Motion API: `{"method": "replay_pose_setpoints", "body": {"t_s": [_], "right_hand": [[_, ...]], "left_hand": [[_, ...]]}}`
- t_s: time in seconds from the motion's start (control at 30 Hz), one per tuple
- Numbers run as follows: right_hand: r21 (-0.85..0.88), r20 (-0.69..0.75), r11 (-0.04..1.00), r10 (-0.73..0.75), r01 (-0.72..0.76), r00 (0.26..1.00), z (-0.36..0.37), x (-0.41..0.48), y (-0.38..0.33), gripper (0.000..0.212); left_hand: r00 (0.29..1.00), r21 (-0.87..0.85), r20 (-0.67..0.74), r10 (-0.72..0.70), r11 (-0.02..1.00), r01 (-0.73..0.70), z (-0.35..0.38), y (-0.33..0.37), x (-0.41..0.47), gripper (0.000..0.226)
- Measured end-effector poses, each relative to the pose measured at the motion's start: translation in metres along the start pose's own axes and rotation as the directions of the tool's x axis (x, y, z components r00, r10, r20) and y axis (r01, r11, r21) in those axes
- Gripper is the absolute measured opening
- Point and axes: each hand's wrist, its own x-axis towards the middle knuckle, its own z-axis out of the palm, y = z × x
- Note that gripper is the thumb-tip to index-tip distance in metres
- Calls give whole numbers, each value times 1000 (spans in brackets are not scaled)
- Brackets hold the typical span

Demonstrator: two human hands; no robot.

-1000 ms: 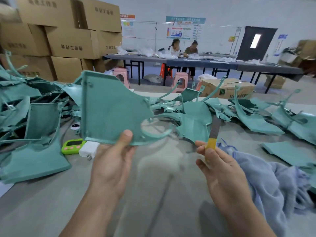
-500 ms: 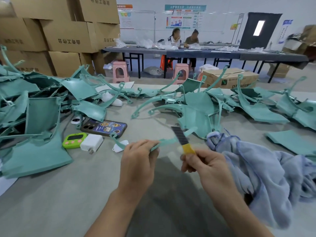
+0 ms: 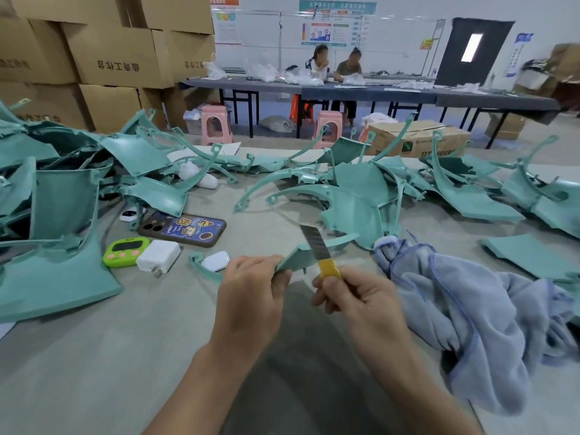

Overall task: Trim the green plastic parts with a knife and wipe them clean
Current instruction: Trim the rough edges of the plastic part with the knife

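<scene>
Trimming under way: left hand (image 3: 251, 296) grips a green part (image 3: 298, 257) above the table (image 3: 94, 356); right hand (image 3: 361, 296) clasps the knife (image 3: 317, 246), blade across its edge. Next likely a steady scraping stroke, then the cloth (image 3: 470, 309).

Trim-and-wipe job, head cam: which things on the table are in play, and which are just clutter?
In play:
left hand gripping a green part
right hand holding the knife
blue towel
piles of green parts

Lying about:
phone
green timer
white charger
small white case
</scene>
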Motion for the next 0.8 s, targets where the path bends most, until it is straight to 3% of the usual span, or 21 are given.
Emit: {"method": "replay_pose_setpoints", "body": {"t_s": [0.1,0.17,0.23,0.3,0.37,0.5,0.57,0.63,0.7,0.77,0.8], "right_hand": [[-120,-202,970,186,-213,962,-15,11,9,26],[-112,-278,960,218,-257,936,-27,14,10,29],[-11,-226,993,112,-118,968,-24,10,4,24],[58,-63,998,-13,17,998,-10,2,-3,17],[25,29,1000,-3,2,1000,1,-1,-2,19],[-214,-241,936,228,-281,943,-22,10,11,26],[-325,-330,894,197,-307,923,-33,11,9,27],[-178,-258,972,102,-151,961,-27,8,0,19],[-16,-118,1000,19,-21,993,-12,1,-8,27],[-23,-2,1000,18,-18,1000,-2,-4,-8,29],[-65,-18,996,66,-67,998,-3,-2,-6,25]], "left_hand": [[1000,0,-4,16,1000,-16,1,1,0,11],[1000,-5,-5,13,1000,-13,1,1,0,9],[1000,-1,2,12,1000,-12,1,1,0,8],[1000,1,20,10,1000,-10,1,1,0,10],[1000,-16,23,11,1000,-11,0,2,0,11],[1000,-18,-3,4,1000,-4,-3,2,0,9],[1000,-18,7,-8,1000,8,-5,4,-1,13],[1000,-15,12,12,1000,-12,-4,6,-1,12],[1000,-25,22,16,1000,-16,-4,7,-1,10],[999,-47,33,8,999,-7,-4,7,-2,8],[999,-52,35,6,999,-4,-4,6,-3,7]]}}
